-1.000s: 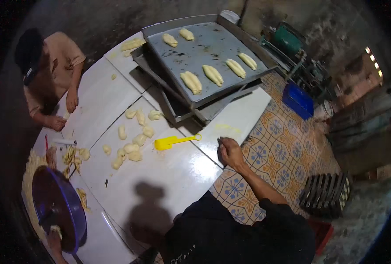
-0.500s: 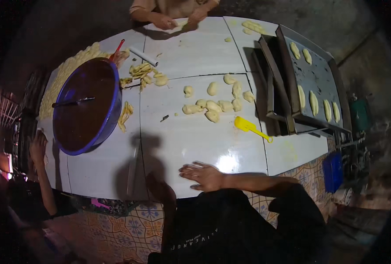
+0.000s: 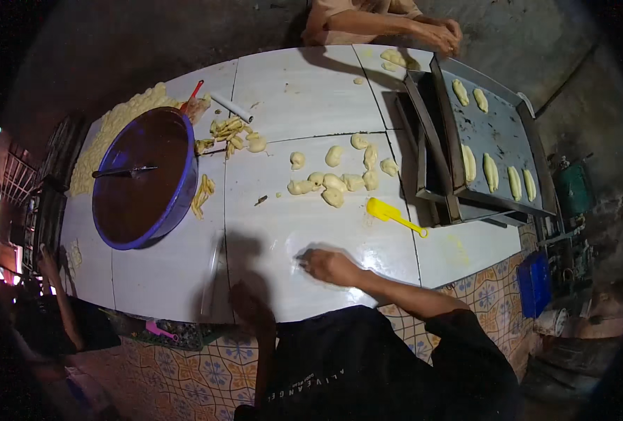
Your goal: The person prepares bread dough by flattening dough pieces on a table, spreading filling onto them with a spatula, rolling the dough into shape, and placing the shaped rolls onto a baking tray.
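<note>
While a basin stands toward the tabletop's left edge, the left hand is in shadow at the near edge; its finger state cannot be told. The right hand, near that edge, has fingers loosely bent, no item visible. Dough lies beyond, around mid-table; then a scoop. A right-edge tray bears rolls. Step judged: dough shaping, between pieces; taking one calls for a forward reach.

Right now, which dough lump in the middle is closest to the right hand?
The middle's lowest dough lump, left of the yellow tool: the others there all sit higher, farther from the right hand.
</note>
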Demonstrator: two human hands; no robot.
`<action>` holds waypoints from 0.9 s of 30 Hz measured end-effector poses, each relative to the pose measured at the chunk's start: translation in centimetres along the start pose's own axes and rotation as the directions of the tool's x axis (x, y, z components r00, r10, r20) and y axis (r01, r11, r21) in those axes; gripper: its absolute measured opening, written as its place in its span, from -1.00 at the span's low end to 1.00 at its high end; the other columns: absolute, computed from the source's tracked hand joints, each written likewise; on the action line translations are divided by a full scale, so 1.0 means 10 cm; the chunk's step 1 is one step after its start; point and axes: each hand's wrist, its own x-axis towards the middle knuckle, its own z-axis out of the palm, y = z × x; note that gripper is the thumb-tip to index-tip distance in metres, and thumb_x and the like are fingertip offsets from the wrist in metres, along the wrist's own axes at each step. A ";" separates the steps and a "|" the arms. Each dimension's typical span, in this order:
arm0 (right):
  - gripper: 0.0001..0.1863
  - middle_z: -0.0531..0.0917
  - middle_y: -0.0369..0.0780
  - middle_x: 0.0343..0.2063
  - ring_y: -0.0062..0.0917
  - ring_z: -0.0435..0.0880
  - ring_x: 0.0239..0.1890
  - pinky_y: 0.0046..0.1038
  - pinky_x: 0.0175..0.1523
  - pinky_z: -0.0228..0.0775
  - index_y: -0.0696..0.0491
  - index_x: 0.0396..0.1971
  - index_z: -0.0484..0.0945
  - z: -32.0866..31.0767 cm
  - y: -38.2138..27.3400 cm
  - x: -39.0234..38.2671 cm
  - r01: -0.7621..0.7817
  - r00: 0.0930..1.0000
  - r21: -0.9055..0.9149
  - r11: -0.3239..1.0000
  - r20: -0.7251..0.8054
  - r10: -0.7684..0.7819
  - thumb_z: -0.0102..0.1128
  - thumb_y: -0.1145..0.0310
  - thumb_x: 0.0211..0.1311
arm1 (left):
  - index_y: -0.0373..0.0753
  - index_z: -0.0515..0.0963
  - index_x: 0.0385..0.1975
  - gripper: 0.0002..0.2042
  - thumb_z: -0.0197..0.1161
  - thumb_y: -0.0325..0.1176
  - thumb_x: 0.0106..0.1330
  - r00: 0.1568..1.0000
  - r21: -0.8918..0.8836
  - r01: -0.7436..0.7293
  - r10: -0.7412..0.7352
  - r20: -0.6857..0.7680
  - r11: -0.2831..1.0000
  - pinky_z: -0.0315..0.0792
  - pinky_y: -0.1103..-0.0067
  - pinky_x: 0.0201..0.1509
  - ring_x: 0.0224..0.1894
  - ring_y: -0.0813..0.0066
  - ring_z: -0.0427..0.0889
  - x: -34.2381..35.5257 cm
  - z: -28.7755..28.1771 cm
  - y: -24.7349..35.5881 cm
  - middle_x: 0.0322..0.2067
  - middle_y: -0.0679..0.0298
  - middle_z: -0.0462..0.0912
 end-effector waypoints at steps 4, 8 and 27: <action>-0.59 0.55 0.04 -0.09 -0.01 0.50 0.03 -0.09 0.03 0.46 0.09 0.13 0.53 -0.83 0.27 0.50 -0.346 0.905 -0.357 0.868 -0.370 0.208 0.21 0.38 0.27 | -0.40 0.46 0.16 -0.68 0.01 -0.40 0.51 0.999 -0.042 -0.034 0.036 0.035 0.999 0.37 0.17 0.28 0.14 -0.03 0.52 0.02 0.20 -0.12 0.10 -0.10 0.52; -0.70 0.53 0.08 -0.07 -0.09 0.58 -0.09 -0.15 0.05 0.49 0.24 -0.17 0.65 -0.51 0.63 0.56 -0.454 0.822 0.083 0.887 -0.347 0.452 0.40 0.40 0.12 | -0.41 0.59 0.01 -0.74 0.12 -0.38 0.49 0.969 -0.306 -0.015 0.089 0.230 0.952 0.51 0.30 0.12 0.00 0.14 0.65 0.40 0.22 0.53 -0.04 -0.02 0.65; -0.42 0.35 0.09 0.37 -0.13 0.37 0.40 -0.27 0.44 0.25 0.27 0.33 0.34 0.01 -0.39 -0.25 0.023 0.998 -0.389 0.921 0.056 -0.001 0.12 0.36 0.36 | -0.38 0.25 0.40 -0.38 0.10 -0.08 0.49 0.749 -0.420 -0.117 0.358 0.557 0.900 0.03 0.11 0.53 0.47 -0.12 0.19 0.54 0.05 1.12 0.38 -0.13 0.30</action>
